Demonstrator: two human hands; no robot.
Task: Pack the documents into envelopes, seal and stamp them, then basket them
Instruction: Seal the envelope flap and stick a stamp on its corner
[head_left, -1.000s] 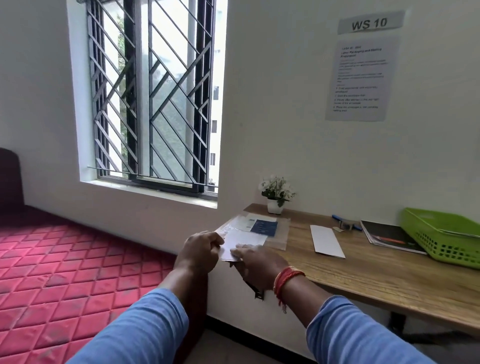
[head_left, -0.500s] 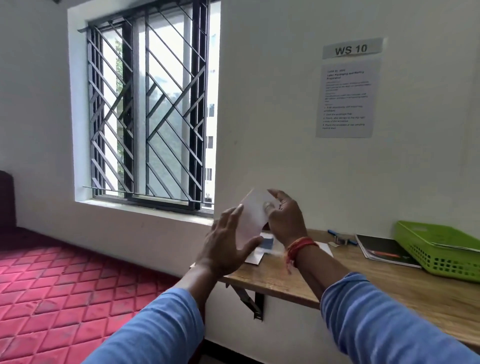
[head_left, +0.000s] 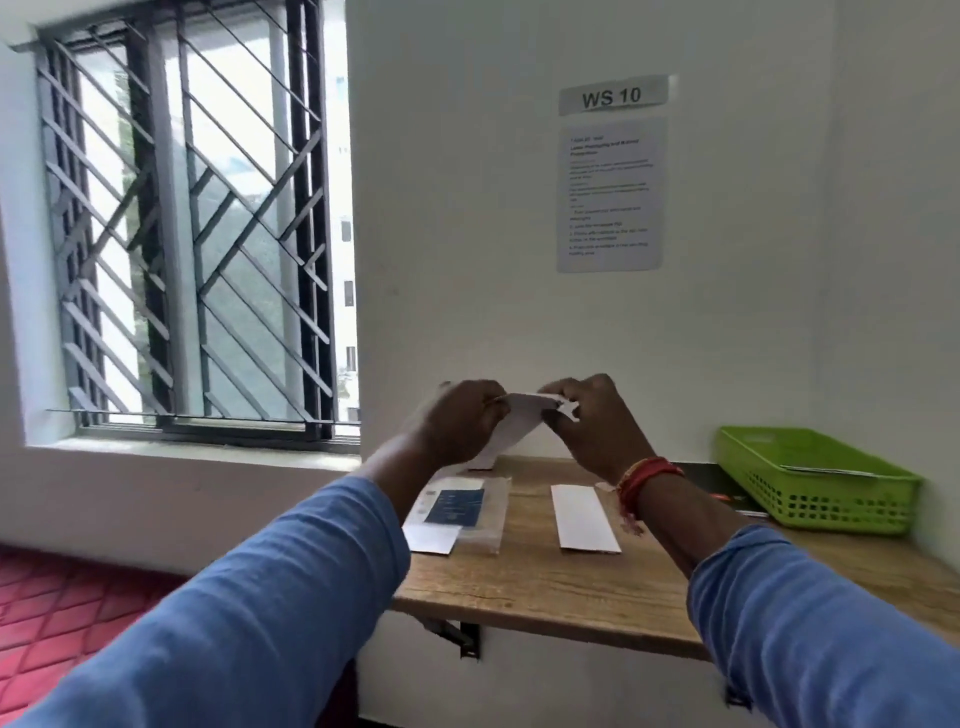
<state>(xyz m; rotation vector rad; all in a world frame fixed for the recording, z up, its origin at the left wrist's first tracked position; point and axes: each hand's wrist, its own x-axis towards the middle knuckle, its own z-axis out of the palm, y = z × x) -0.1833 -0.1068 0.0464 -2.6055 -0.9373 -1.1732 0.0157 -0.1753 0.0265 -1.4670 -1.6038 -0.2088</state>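
Note:
Both hands hold a white envelope (head_left: 511, 426) up in the air above the back of the wooden table (head_left: 545, 587). My left hand (head_left: 460, 418) grips its left edge and my right hand (head_left: 592, 421) pinches its upper right edge. A folded white document (head_left: 584, 517) lies flat on the table below my right wrist. To the left lies a clear sleeve with a blue printed sheet (head_left: 457, 506) and a white paper (head_left: 431, 538) under it. A green basket (head_left: 815, 480) stands at the right with a white envelope inside.
A dark notebook (head_left: 722, 491) lies between my right wrist and the basket. The table is a wall-mounted shelf on brackets, with its left edge near the window. A printed instruction sheet (head_left: 610, 195) hangs on the wall. Red patterned floor lies to the left.
The envelope was lifted off the table's left pile and raised. My left hand went from open beside it to gripping its left edge. The view swung right toward the table.

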